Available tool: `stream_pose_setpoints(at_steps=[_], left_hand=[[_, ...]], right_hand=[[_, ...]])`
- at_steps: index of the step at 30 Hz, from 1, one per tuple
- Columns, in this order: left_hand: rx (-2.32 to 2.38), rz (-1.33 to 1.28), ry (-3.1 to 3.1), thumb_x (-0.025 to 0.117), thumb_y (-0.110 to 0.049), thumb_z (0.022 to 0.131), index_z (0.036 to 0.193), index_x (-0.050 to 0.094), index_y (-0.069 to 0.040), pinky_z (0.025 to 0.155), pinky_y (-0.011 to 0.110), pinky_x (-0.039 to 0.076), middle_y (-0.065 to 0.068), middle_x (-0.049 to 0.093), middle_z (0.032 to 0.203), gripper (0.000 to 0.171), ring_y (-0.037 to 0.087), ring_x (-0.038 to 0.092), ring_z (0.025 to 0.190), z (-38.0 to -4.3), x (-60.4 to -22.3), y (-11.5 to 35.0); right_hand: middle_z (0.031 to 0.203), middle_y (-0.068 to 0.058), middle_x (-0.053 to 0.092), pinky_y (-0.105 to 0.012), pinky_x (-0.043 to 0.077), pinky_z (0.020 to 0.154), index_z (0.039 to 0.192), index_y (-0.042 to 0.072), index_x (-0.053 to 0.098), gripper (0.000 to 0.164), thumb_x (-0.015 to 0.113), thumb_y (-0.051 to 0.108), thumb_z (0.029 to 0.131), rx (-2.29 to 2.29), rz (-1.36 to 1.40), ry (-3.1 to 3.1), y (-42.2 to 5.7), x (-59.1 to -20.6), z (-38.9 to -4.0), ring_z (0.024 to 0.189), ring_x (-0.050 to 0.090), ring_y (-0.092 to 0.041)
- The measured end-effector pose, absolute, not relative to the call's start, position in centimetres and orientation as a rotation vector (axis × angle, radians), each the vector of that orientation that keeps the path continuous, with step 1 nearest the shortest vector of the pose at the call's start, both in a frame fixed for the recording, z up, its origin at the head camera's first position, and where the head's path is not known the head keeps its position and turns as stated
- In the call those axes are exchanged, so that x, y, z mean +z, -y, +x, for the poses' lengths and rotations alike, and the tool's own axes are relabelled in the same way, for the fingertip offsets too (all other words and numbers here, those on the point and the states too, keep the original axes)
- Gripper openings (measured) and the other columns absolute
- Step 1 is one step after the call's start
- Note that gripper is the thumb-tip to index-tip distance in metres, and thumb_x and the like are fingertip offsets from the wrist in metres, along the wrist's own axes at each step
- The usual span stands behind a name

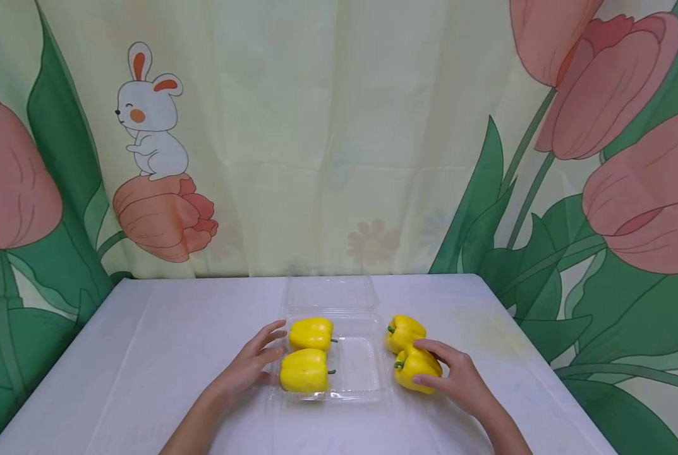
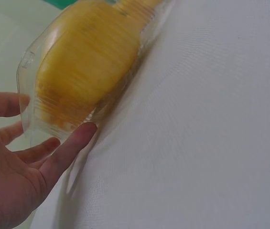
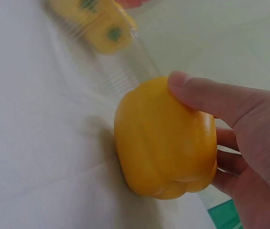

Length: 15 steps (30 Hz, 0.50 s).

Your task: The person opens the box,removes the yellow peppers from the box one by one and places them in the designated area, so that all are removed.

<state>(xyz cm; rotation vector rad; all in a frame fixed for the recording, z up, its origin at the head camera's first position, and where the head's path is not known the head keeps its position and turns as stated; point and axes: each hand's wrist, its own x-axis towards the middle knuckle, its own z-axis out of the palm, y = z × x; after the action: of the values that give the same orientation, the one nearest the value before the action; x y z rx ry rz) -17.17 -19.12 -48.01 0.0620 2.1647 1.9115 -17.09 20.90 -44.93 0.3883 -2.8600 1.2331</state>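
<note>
A clear plastic clamshell box point(image 1: 361, 395) lies with its lid point(image 1: 330, 294) folded back behind it. Two yellow bell peppers sit in its left half, one behind point(image 1: 310, 333) and one in front point(image 1: 304, 371), stems pointing right. My left hand point(image 1: 251, 361) is at the box's left side, fingers spread; in the left wrist view its fingertips point(image 2: 88, 130) touch the clear wall. To the right of the box, my right hand point(image 1: 458, 376) grips a yellow bell pepper point(image 1: 414, 368) between thumb and fingers. Another yellow bell pepper point(image 1: 404, 333) lies just behind that one.
A white cloth covers the table point(image 1: 162, 354). Behind it hangs a curtain point(image 1: 339, 139) printed with tulips and a rabbit. The box's right half shows bare plastic.
</note>
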Motion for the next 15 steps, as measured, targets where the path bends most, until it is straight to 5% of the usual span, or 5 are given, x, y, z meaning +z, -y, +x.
stream_pose_setpoints(at_steps=[15], left_hand=[[1.907, 0.068, -2.164, 0.054, -0.024, 0.098, 0.15, 0.031, -0.027, 0.081, 0.049, 0.057, 0.015, 0.03, 0.156, 0.057, 0.044, 0.038, 0.136, -17.27, -48.07, 19.1]], right_hand=[[0.132, -0.002, 0.063, -0.047, 0.046, 0.103, 0.126, 0.02, 0.063, 0.057, 0.082, 0.035, 0.074, 1.181, 0.392, 2.849, -20.87, -45.34, -17.09, 0.127, 0.055, -0.029]])
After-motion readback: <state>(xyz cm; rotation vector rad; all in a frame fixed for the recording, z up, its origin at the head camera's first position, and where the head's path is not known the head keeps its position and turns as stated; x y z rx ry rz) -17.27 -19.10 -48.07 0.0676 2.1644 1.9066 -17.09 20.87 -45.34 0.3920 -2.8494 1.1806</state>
